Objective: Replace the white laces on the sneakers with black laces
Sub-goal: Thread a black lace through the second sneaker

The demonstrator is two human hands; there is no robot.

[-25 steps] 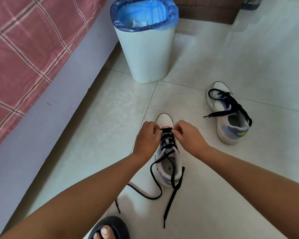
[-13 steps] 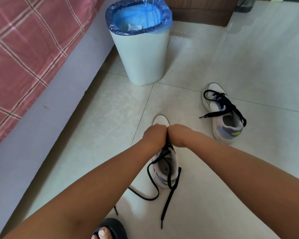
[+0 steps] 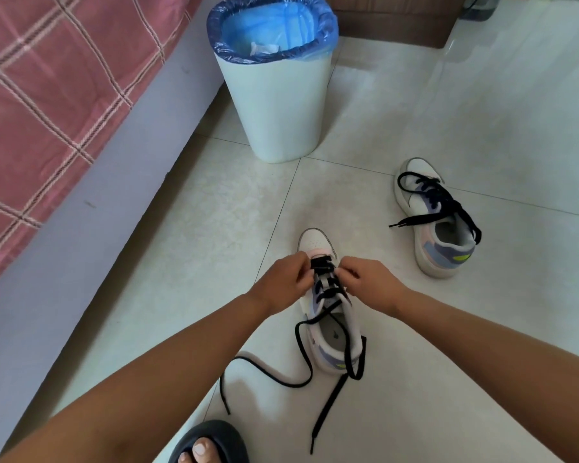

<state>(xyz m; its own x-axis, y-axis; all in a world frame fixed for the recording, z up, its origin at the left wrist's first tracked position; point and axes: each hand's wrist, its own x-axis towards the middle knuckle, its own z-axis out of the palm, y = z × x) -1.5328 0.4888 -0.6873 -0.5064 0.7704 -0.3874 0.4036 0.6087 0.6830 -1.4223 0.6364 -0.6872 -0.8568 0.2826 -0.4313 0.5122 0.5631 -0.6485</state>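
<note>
A white sneaker [image 3: 335,339] with lilac and yellow heel stands on the floor in front of me, toe pointing away. A black lace [image 3: 328,285] crosses its eyelets, and both loose ends trail over the tiles toward me. My left hand [image 3: 285,281] pinches the lace at the left side of the lower crossings. My right hand [image 3: 368,283] pinches it on the right side. A second sneaker [image 3: 440,242] laced in black lies to the right, its lace ends loose.
A white bin [image 3: 274,91] with a blue liner stands beyond the shoes. A bed [image 3: 54,95] with a red checked cover runs along the left. My foot in a dark slipper [image 3: 211,442] is at the bottom edge. Pale floor tiles surround the shoes.
My hands, pressed together over the sneaker half a second ago, have moved apart to either side of the lace crossings near the toe. The shoes have not moved.
</note>
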